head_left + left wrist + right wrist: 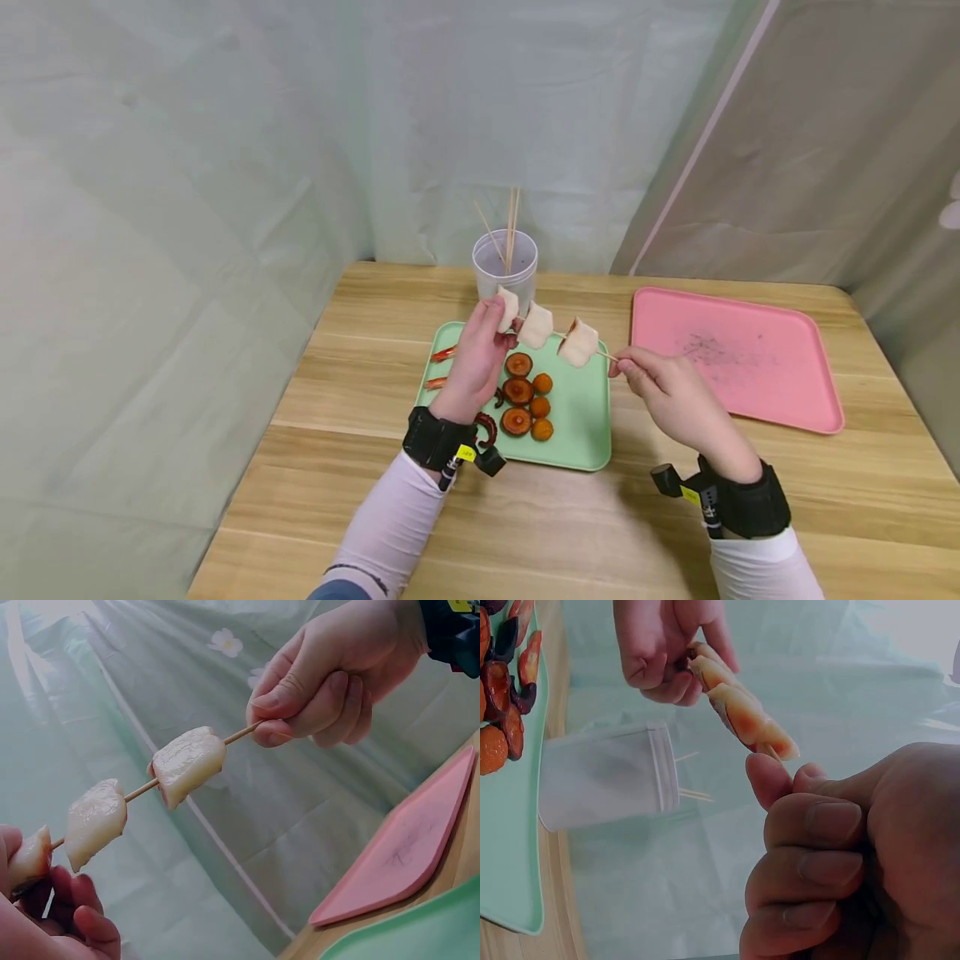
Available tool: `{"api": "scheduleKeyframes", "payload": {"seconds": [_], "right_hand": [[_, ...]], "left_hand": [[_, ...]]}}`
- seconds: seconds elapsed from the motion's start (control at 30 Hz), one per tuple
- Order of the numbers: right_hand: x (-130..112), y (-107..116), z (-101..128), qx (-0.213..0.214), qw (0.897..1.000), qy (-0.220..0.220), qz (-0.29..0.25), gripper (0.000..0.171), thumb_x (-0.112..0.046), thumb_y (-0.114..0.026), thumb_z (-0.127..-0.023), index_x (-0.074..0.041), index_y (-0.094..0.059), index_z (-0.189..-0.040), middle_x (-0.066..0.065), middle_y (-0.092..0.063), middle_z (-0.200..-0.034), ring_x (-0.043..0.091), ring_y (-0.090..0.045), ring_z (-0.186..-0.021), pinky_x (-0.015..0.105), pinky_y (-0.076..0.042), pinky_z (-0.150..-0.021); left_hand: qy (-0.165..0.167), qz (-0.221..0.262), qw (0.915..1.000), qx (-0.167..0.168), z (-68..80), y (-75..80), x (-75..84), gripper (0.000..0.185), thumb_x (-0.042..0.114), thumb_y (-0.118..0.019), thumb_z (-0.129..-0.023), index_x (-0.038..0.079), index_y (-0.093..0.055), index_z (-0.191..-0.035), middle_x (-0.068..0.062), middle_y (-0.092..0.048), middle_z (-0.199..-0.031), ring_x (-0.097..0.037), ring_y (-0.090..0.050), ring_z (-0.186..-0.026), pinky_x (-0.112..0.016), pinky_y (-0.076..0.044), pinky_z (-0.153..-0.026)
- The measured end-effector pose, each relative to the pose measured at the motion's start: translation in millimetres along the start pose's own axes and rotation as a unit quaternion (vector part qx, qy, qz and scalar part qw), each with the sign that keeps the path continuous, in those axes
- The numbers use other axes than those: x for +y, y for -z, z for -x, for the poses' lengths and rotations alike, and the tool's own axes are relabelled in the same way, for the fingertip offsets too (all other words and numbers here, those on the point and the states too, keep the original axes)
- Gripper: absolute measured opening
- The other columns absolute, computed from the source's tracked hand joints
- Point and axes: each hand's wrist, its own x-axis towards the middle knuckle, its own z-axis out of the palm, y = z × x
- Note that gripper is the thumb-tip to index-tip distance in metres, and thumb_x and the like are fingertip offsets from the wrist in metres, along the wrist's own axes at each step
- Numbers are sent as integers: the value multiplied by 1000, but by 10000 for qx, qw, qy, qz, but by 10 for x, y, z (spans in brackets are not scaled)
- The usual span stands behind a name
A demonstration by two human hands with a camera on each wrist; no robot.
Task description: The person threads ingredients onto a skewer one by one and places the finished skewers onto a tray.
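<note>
A thin wooden skewer (139, 793) carries three pale white food pieces, held in the air above the green tray (581, 417). My left hand (480, 354) pinches the leftmost piece (507, 307) at the skewer's far end. My right hand (663, 392) pinches the skewer's near end between thumb and fingers. The middle piece (536, 325) and the right piece (578, 342) hang between the hands. In the left wrist view the right hand (330, 679) grips the stick beside the right piece (187, 763).
The green tray holds brown mushrooms (517, 392), orange balls (541, 407) and red strips (442, 354). A clear cup (505, 268) with spare skewers stands behind it. A pink tray (731, 358) lies to the right on the wooden table (570, 525).
</note>
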Motion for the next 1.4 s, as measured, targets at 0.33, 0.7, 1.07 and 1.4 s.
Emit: {"api": "scheduleKeyframes", "payload": {"seconds": [0.33, 0.7, 1.07, 1.4], "right_hand": [[-3, -2, 5, -59, 9995, -156, -251, 24, -11, -51, -114, -13, -74, -107, -7, -50, -70, 12, -48, -63, 32, -42, -61], [42, 27, -7, 75, 9984, -142, -535, 26, -13, -47, -116, -11, -71, -105, -8, -45, -70, 9, -44, -60, 30, -42, -65], [217, 123, 120, 477, 9956, -400, -707, 26, -12, -45, -116, -9, -67, -103, -3, -43, -70, 13, -41, -60, 30, -35, -59], [606, 334, 426, 835, 9869, -1240, -614, 33, -23, -39, -119, -3, -64, -111, 1, -40, -68, 14, -34, -51, 34, -31, -49]], "left_hand": [[204, 60, 9998, -40, 6, 26, 14, 20, 31, -43, -117, 16, -55, -112, -1, -52, -95, -15, -47, -83, -26, -37, -74], [393, 396, 9983, -179, -43, 35, 32, 29, 40, -42, -115, 18, -59, -110, -1, -54, -90, -15, -49, -82, -26, -34, -71], [603, 379, 9973, 187, -87, 121, 82, 32, 33, -40, -113, 7, -48, -131, 2, -53, -95, -12, -46, -78, -23, -31, -63], [533, 397, 9975, 231, -53, 138, 83, 22, 28, -42, -113, 13, -48, -128, 1, -52, -94, -12, -44, -74, -21, -30, -59]]}}
